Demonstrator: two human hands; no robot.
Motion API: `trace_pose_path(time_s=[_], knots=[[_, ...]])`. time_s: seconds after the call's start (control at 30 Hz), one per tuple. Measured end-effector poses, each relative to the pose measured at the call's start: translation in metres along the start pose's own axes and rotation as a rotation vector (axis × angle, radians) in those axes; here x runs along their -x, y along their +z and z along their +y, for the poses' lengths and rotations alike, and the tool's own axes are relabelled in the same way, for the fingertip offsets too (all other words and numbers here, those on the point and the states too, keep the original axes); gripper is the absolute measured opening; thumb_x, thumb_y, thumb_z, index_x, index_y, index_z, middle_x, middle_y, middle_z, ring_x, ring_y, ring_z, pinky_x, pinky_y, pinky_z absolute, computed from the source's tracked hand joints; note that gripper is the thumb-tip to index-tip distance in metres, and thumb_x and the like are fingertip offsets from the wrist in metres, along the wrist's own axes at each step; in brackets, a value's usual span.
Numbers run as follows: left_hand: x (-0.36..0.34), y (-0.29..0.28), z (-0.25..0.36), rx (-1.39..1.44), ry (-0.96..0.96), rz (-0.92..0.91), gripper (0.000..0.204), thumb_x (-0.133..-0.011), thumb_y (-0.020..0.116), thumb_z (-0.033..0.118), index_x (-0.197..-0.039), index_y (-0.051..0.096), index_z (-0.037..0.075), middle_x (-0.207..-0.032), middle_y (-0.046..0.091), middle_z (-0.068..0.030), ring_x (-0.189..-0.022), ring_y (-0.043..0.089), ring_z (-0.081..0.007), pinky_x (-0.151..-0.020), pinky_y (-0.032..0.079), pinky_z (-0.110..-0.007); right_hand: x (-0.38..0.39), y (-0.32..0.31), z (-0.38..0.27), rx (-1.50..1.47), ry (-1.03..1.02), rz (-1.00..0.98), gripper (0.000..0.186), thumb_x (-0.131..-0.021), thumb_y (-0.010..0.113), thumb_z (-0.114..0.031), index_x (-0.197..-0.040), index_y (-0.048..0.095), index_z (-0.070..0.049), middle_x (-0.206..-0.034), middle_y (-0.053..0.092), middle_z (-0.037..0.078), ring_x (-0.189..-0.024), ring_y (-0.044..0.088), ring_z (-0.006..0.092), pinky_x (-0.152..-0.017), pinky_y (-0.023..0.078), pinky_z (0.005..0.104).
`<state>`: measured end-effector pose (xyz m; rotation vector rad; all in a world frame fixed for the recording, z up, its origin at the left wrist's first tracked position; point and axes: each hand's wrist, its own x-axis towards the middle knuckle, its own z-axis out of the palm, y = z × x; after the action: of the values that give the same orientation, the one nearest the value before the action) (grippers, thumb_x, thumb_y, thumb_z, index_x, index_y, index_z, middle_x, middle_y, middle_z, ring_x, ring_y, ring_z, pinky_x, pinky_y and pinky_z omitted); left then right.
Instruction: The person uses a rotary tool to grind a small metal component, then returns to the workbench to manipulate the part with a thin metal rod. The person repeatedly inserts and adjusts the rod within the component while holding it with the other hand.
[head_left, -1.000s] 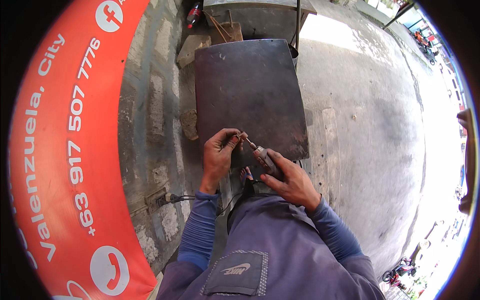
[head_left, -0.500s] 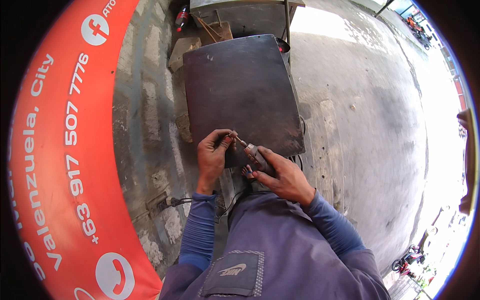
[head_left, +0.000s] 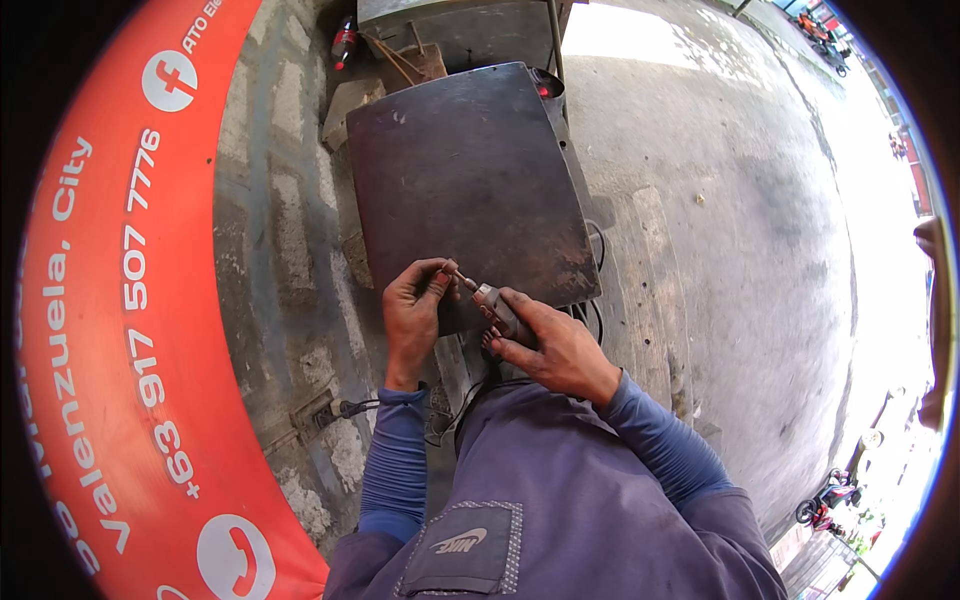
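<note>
My right hand [head_left: 565, 350] is wrapped round a grey rotary tool [head_left: 500, 310], its thin metal shaft pointing up and left. At the shaft's end, my left hand [head_left: 412, 318] pinches a small brownish piece [head_left: 452, 267] between thumb and fingertips. The piece touches or nearly touches the tool's tip; its exact kind is too small to make out. Both hands are held over the near edge of a dark, worn tabletop [head_left: 460, 170], and the fingers look smudged.
Past the tabletop stand a grey bench [head_left: 460, 25] and a concrete block [head_left: 350, 105]. A bottle with dark liquid [head_left: 344, 45] lies beside them. Cables [head_left: 355, 406] run from a wall outlet [head_left: 318, 412] at lower left. A red banner [head_left: 180, 250] fills the left; concrete floor [head_left: 720, 220] spreads right.
The whole scene has shifted slightly left as the view moved. Both hands keep their grips, with the tool's tip still against or close to the small piece.
</note>
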<state>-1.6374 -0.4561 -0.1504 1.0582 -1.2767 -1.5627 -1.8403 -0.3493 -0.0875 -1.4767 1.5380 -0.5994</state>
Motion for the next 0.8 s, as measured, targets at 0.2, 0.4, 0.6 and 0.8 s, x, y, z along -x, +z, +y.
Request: trace_pose_path(time_s=[0.2,0.4,0.6,0.8], knots=[[-0.0008,-0.0008,-0.0011,0.015,-0.008,0.008,0.016,-0.104,0.067,0.011,-0.112,0.074,0.000,-0.096,0.072,-0.0013,-0.082,0.064,-0.0080,-0.075,0.053,-0.023,-0.0008,0.0036,0.0025,0.019,-0.022,0.031,0.071,-0.098,0.067,-0.039,-0.154,0.043,-0.002,-0.131,0.063,0.024,-0.119,0.063,0.0422,-0.100,0.051,0.0472],[-0.0009,-0.0004,-0.0001,0.045,-0.028,0.003,0.016,-0.104,0.067,0.012,-0.112,0.073,-0.001,-0.096,0.072,-0.0026,-0.082,0.065,-0.0088,-0.075,0.054,-0.025,-0.0024,0.0050,0.0038,0.023,-0.047,0.052,0.070,-0.099,0.067,-0.040,-0.153,0.044,-0.003,-0.126,0.064,0.023,-0.115,0.064,0.0416,-0.097,0.051,0.0476],[-0.0018,-0.0016,0.0027,-0.007,0.003,-0.028,0.017,-0.104,0.066,0.012,-0.112,0.073,-0.002,-0.097,0.073,-0.0036,-0.082,0.065,-0.0093,-0.074,0.055,-0.025,-0.0008,0.0060,0.0057,0.058,-0.035,0.053,0.070,-0.098,0.067,-0.040,-0.152,0.044,-0.003,-0.123,0.064,0.024,-0.110,0.066,0.0416,-0.092,0.053,0.0482],[-0.0013,0.0003,0.0035,0.015,-0.031,-0.002,0.017,-0.105,0.066,0.012,-0.112,0.073,-0.001,-0.096,0.072,-0.0027,-0.081,0.065,-0.0093,-0.074,0.054,-0.025,-0.0030,0.0044,0.0069,0.065,-0.053,0.060,0.069,-0.098,0.067,-0.039,-0.152,0.044,-0.004,-0.120,0.065,0.023,-0.107,0.067,0.0421,-0.090,0.054,0.0484]])
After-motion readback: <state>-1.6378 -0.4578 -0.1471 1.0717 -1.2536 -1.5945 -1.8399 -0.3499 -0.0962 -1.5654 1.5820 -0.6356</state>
